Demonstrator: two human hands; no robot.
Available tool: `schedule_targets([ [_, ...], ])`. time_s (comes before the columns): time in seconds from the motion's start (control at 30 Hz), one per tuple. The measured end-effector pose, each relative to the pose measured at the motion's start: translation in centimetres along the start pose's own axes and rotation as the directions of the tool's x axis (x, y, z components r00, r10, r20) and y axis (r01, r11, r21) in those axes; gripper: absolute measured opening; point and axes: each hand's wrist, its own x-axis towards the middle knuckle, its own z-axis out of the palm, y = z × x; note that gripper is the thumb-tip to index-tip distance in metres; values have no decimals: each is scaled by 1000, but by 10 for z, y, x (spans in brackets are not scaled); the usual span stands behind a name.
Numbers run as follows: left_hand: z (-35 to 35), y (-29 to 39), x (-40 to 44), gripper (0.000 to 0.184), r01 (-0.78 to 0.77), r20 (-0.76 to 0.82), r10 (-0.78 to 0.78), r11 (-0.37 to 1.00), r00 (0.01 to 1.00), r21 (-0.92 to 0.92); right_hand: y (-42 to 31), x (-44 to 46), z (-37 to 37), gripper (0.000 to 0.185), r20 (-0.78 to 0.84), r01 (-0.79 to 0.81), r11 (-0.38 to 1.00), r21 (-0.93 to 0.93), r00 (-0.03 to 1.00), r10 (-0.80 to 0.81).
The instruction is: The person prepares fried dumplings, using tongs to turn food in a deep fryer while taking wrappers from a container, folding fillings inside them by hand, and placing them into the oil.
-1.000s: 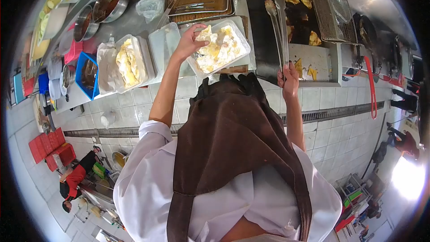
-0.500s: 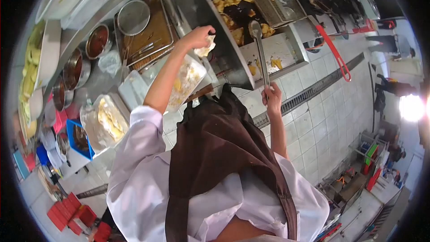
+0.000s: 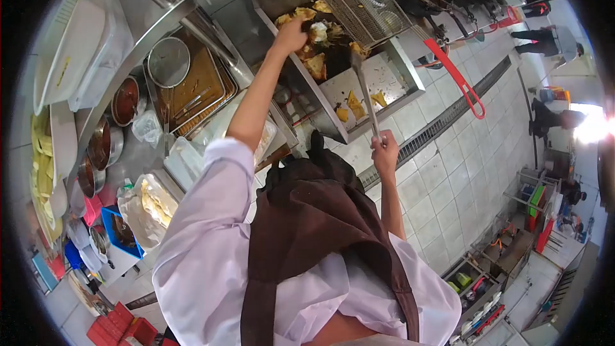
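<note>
My left hand (image 3: 291,35) reaches over the dark oil of the fryer (image 3: 338,57), its fingers partly blurred and apparently loosened. Just beyond the fingertips, a pale, battered-looking piece (image 3: 318,31) lies in the oil with splashing around it, apart from the hand. Several golden fried pieces (image 3: 314,66) float nearby. My right hand (image 3: 384,150) is closed around the handle end of long metal tongs (image 3: 368,97), whose far tip rests by the oil's edge. More yellow fried bits (image 3: 355,106) sit on the fryer's metal ledge (image 3: 336,91).
A wire fry basket (image 3: 362,9) with a red handle (image 3: 456,80) sits across the fryer. To the left are a round strainer (image 3: 169,62), a brown tray (image 3: 205,83), pots of sauce (image 3: 127,99) and a lined container (image 3: 154,202). A floor drain (image 3: 442,125) runs past; people stand far right.
My left hand has moved forward from beside the fryer to over the oil, and the pale piece it held has dropped in. The tongs stay in my right hand, shifted slightly.
</note>
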Motion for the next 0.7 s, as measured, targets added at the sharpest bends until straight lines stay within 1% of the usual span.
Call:
schedule_targets([
  [0.03,-8,-9,-19,49,-31,-95,27,999,995,-40,-4,9,5,18,0,1,1000,8,1000,-1],
  [0.07,-20,-8,-44,41,-11,-152,5,999,988,-35,-8,17,11,19,-32,210,961,-179,975,-219],
  [0.1,-33,-5,-71,33,8,-212,-14,999,977,-31,-15,27,18,20,-24,394,845,-362,902,-431],
  [0.13,-39,-8,-97,28,-8,-274,-35,988,961,-154,-25,38,27,20,-25,395,847,-355,902,-431],
  [0.17,-45,-12,-126,23,-31,-330,-64,961,942,-274,-39,49,37,22,44,336,827,-452,934,-355],
  [0.2,-55,-7,-158,16,-21,-374,-32,991,927,-135,-49,63,45,25,103,282,789,-546,957,-270],
  [0.27,-62,-16,-214,8,27,-434,-78,992,898,-123,-44,105,68,28,153,418,731,-539,902,-403],
  [0.33,-68,-15,-263,8,120,-431,-113,993,895,-11,-42,149,95,28,121,429,684,-590,884,-451],
  [0.4,-62,-29,-308,17,223,-428,-200,975,881,4,-54,179,111,24,103,415,665,-621,884,-456],
  [0.47,-60,-19,-336,24,445,-370,-451,889,812,-109,-62,205,122,21,89,405,644,-649,881,-464],
  [0.5,-56,-22,-347,24,447,-374,-452,888,809,-107,-63,216,129,21,115,358,672,-648,918,-379],
  [0.53,-50,-28,-354,26,429,-412,-419,900,809,-73,-65,226,135,21,138,310,694,-650,946,-294],
  [0.57,-44,-34,-363,29,418,-443,-390,908,808,-37,-64,231,140,21,144,314,693,-649,945,-293],
  [0.63,-40,-31,-364,30,418,-430,-386,908,816,-22,-59,236,147,24,162,294,638,-712,952,-258],
  [0.7,-36,-27,-363,33,358,-429,-301,932,852,56,-50,237,148,24,159,271,655,-705,961,-226],
])
